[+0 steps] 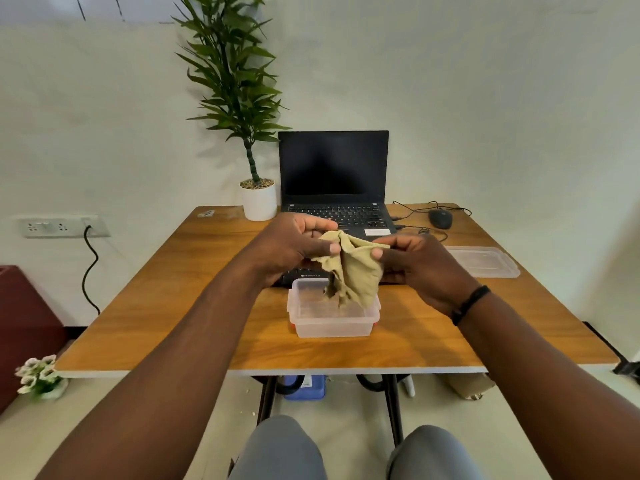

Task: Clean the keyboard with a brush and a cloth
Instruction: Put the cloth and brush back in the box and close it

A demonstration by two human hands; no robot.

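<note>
Both hands hold a crumpled beige cloth (353,268) in the air above the table. My left hand (294,244) pinches its left upper edge and my right hand (419,261) pinches its right upper edge. The cloth's lower end hangs into a clear plastic box (332,322). A black keyboard (301,276) lies on the table just behind the box, mostly hidden by my hands and the cloth. No brush shows in view.
An open black laptop (334,174) stands at the back of the wooden table (173,306), with a potted plant (258,199) to its left and a black mouse (440,218) with cables to its right. The box's clear lid (483,261) lies at right.
</note>
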